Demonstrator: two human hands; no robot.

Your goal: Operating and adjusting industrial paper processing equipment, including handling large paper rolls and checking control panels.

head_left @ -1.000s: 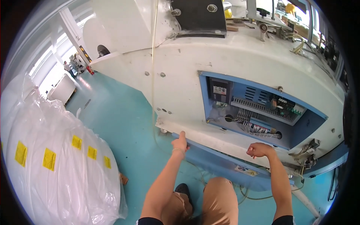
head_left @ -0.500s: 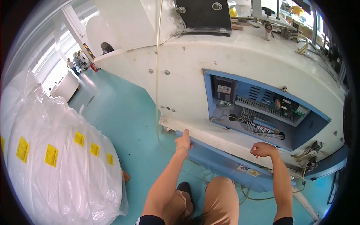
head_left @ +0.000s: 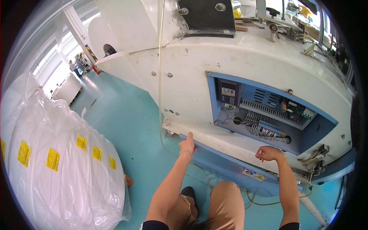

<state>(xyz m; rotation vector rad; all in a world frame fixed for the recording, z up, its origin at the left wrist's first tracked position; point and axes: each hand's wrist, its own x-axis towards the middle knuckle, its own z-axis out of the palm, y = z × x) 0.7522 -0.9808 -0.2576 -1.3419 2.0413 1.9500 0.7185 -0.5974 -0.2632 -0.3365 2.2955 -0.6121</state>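
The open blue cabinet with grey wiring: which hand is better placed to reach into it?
Probably the right hand: it is fisted on the white panel just below the cabinet. The left hand is at the panel's far-left end.

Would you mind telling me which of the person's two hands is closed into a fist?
The right hand, on the white ledge below the open electrical compartment. The left hand lies flat instead, at the ledge's left end.

Both hands (head_left: 188, 145) on blue panel (head_left: 230, 168)
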